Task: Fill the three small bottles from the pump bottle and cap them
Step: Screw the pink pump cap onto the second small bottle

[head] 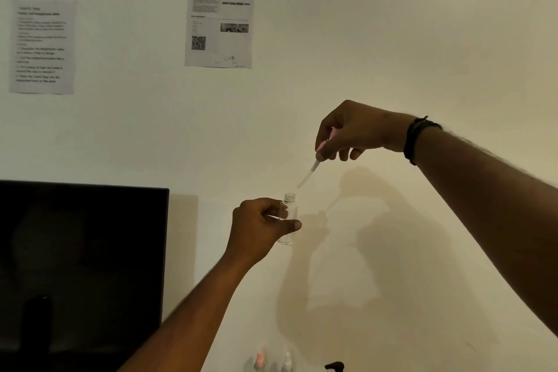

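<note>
Small clear bottle in my left hand, spray cap in my right, both raised before the wall.

My left hand [259, 225] grips the uncapped small bottle [288, 214] upright; my right hand [350, 130] pinches a pink spray cap [324, 142], its dip tube [308, 175] slanting toward the bottle's mouth, not touching. Below stand two capped bottles [260, 361] and the black pump head [334, 366]. A dark monitor [81, 266] is left; printed sheets [219, 19] hang above.

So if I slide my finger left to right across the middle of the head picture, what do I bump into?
Black monitor → left hand → small clear bottle → spray cap with tube → right hand → black wristband.
</note>
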`<action>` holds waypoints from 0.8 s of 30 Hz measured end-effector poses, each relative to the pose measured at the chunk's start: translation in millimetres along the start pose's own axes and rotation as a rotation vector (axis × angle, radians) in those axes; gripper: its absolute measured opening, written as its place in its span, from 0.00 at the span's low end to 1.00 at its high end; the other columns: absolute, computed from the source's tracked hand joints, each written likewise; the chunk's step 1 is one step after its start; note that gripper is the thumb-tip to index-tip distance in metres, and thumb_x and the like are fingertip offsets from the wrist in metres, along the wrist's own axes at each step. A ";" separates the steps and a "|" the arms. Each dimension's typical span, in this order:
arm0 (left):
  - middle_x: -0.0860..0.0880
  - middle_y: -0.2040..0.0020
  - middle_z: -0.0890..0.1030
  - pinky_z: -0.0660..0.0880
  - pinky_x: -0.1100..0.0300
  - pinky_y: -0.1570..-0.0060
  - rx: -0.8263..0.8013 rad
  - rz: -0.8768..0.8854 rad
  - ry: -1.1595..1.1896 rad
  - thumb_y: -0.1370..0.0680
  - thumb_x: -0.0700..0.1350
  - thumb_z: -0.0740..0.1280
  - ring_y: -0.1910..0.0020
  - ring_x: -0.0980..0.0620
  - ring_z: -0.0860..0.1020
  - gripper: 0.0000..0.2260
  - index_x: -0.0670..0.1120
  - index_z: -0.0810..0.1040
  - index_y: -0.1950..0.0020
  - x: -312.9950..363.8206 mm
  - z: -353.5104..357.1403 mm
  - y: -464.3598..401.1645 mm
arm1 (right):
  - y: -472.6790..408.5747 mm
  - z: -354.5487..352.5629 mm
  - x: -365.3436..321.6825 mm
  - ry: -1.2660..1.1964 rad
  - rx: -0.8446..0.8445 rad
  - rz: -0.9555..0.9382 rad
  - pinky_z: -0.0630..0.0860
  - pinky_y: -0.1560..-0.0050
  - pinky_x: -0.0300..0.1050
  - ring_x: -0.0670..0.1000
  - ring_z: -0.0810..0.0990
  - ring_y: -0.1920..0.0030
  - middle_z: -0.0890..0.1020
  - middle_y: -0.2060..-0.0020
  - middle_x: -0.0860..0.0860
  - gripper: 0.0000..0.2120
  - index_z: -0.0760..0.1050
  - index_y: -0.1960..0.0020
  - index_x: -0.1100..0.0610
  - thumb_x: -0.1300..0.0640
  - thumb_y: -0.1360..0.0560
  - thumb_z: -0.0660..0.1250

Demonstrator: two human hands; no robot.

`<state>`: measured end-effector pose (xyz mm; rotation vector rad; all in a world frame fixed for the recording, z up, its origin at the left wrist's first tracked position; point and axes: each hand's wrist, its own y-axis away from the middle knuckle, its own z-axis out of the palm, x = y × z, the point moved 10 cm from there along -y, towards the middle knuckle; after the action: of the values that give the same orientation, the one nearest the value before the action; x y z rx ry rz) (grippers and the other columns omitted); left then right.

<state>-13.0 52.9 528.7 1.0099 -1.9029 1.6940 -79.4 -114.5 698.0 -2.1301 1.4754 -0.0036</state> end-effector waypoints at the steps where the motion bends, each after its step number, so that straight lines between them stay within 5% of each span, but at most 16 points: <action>1: 0.55 0.58 0.87 0.80 0.65 0.54 0.002 -0.008 0.007 0.34 0.44 0.86 0.59 0.59 0.85 0.14 0.51 0.85 0.55 -2.8 -0.9 1.4 | 1.6 -0.8 3.2 -0.011 0.014 0.003 0.77 0.63 0.41 0.46 0.80 0.67 0.84 0.67 0.48 0.07 0.85 0.53 0.60 0.57 0.27 0.79; 9: 0.54 0.55 0.87 0.79 0.67 0.58 0.019 -0.047 0.011 0.35 0.45 0.86 0.61 0.59 0.85 0.15 0.48 0.86 0.53 -39.2 -3.5 27.7 | 19.8 45.4 38.1 -0.082 0.151 0.012 0.78 0.66 0.43 0.47 0.80 0.70 0.85 0.66 0.53 0.09 0.83 0.56 0.61 0.56 0.28 0.79; 17: 0.57 0.54 0.86 0.80 0.71 0.54 0.027 -0.006 -0.045 0.33 0.45 0.85 0.56 0.61 0.85 0.18 0.46 0.86 0.45 -81.5 -5.2 70.2 | 42.7 169.8 90.7 -0.183 0.183 0.128 0.72 0.75 0.32 0.50 0.81 0.71 0.81 0.70 0.50 0.12 0.80 0.57 0.61 0.54 0.29 0.80; 24: 0.62 0.52 0.85 0.80 0.71 0.53 -0.011 -0.165 -0.026 0.31 0.40 0.83 0.52 0.64 0.84 0.17 0.52 0.85 0.46 -166.7 25.0 123.8 | 61.6 309.0 145.5 -0.295 0.203 0.296 0.80 0.61 0.44 0.50 0.82 0.67 0.81 0.70 0.48 0.13 0.78 0.61 0.57 0.52 0.31 0.79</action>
<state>10.5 71.1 321.7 1.1561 -1.7889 1.5832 18.0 -123.9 365.0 -1.6562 1.5245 0.2481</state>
